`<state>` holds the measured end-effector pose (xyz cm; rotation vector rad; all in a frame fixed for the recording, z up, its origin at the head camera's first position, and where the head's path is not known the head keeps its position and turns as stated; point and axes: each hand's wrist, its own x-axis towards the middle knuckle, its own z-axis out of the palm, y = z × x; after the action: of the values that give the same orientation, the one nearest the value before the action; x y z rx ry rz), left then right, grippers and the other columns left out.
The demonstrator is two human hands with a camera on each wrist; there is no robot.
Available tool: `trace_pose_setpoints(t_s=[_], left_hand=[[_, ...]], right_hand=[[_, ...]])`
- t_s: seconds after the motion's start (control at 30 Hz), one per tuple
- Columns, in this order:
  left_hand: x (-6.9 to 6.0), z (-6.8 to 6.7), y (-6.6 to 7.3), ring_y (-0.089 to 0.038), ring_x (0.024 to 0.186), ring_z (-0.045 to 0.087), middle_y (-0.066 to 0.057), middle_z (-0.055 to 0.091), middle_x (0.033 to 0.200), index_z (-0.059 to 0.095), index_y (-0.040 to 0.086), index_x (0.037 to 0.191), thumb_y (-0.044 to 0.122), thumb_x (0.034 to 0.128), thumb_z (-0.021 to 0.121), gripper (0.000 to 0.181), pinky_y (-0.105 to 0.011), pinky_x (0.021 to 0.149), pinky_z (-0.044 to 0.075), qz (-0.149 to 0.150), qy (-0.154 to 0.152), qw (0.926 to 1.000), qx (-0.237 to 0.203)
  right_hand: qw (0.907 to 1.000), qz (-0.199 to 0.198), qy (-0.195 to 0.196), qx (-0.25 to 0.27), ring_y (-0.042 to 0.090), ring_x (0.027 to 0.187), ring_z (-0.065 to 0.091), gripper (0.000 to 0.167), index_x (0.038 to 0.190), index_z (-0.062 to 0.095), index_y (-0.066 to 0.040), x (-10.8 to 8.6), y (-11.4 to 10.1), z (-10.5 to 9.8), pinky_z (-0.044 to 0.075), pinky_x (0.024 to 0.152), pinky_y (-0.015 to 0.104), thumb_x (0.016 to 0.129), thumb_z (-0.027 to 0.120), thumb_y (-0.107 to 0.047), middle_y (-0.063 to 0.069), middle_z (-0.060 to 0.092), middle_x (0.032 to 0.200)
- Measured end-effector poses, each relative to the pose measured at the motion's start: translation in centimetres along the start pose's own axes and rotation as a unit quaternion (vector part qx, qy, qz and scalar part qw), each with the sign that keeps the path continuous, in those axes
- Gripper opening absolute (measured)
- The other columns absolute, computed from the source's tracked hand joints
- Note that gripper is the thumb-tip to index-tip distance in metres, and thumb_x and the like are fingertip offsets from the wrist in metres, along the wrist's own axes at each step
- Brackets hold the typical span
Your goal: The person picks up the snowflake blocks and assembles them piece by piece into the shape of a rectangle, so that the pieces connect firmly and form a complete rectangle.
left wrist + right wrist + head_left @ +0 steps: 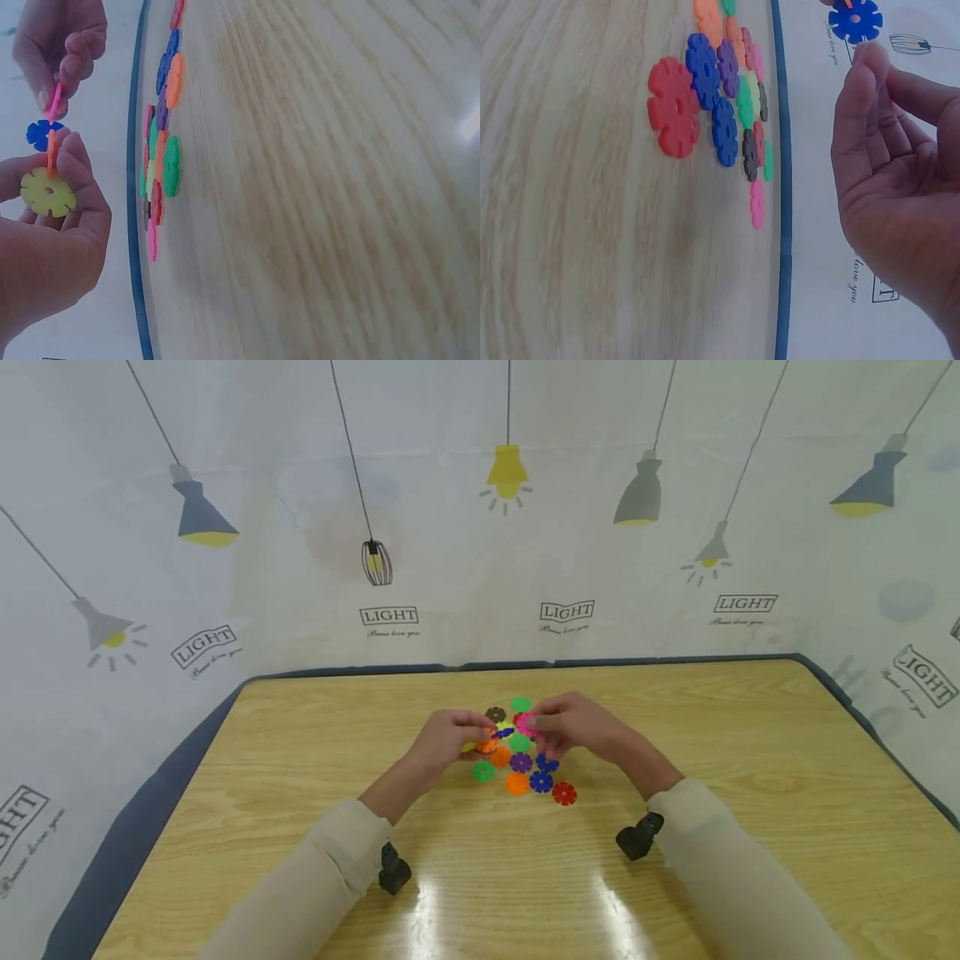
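Red disc (564, 793): lying on table (495, 877), nearer than raised blue disc (504, 732) and to its right.
Left hand (444, 741): left of raised blue disc, gripping orange disc (52, 150) and yellow disc (36, 193), the latter seen whole only from left wrist.
Raised blue disc: touching orange disc; from right wrist, broad; from head, thin.
Right hand (581, 727): right of raised blue disc, pinching pink disc (525, 728), mostly hidden from right wrist.
Printed cloth (450, 527): behind raised blue disc.
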<state>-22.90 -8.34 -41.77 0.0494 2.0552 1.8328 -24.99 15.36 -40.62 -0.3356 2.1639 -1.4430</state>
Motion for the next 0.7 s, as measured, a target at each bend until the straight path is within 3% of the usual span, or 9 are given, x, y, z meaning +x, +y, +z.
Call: trace_pose_setpoints(t_s=[0.17,0.5,0.7], left_hand=[[0.0,0.1,-0.1,-0.017,0.081,0.062,-0.009,0.066,0.1,0.07,-0.002,0.105,0.006,0.0943,0.059,0.017,-0.031,0.075,0.058,0.008,-0.002,1.0,-0.005],[-0.3,0.5,0.4,-0.017,0.082,0.063,-0.011,0.066,0.107,0.07,-0.001,0.106,0.004,0.0947,0.057,0.018,-0.031,0.078,0.058,-0.007,0.022,0.9997,0.002],[-0.3,0.3,0.3,-0.017,0.085,0.062,-0.011,0.063,0.109,0.067,-0.003,0.11,0.005,0.0966,0.055,0.02,-0.033,0.082,0.057,-0.005,-0.001,0.9998,-0.018]], right_hand=[[1.0,-0.001,-0.009,0.002,0.019,0.061,0.062,0.023,0.097,0.064,-0.002,0.1,-0.1,0.6,0.057,0.063,0.033,0.099,0.056,-0.023,0.01,0.066,0.077],[0.9997,-0.014,0.006,0.018,0.018,0.06,0.062,0.028,0.101,0.065,0.005,0.2,-0.4,1.6,0.057,0.063,0.031,0.1,0.054,-0.021,0.008,0.066,0.073],[0.9997,-0.02,0.005,0.012,0.018,0.06,0.062,0.036,0.105,0.063,0.011,0.1,-0.6,1.6,0.057,0.062,0.031,0.1,0.054,-0.023,0.008,0.065,0.071]])
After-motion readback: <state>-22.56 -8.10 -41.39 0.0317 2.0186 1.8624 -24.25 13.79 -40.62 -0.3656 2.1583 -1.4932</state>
